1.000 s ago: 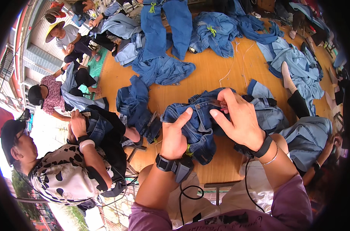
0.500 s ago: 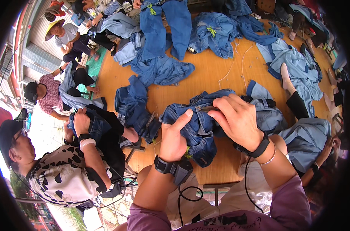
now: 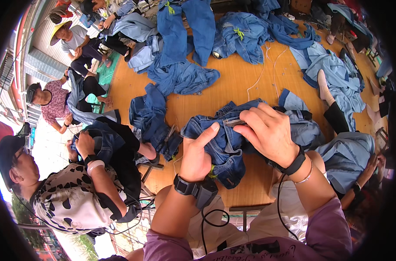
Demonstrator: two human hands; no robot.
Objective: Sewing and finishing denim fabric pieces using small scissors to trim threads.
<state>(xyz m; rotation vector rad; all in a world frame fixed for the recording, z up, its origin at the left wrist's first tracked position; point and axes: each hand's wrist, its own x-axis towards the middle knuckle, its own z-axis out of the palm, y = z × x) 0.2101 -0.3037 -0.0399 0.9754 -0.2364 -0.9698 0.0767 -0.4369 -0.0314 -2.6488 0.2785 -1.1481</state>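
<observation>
In front of me, a pair of dark blue jeans is bunched above the near edge of the wooden table, its waistband area turned up. My left hand grips the left part of the cloth, with the thumb pressed on top. On the right, my right hand pinches the jeans at a seam, thumb and forefinger close together. A small narrow brownish piece shows by those fingertips; I cannot make out whether it is part of the jeans. A yellow-green tie hangs below the cloth beside my left wrist.
Heaps of denim lie across the wooden table. Scissors rest on dark denim to my left. Light blue denim and another person's hands are at the right. A co-worker sits close on my left.
My hands stay nearly in place on the jeans, the right fingers shifting slightly. The co-worker's hand at my left has moved down and left; the person in the patterned pink top has turned.
</observation>
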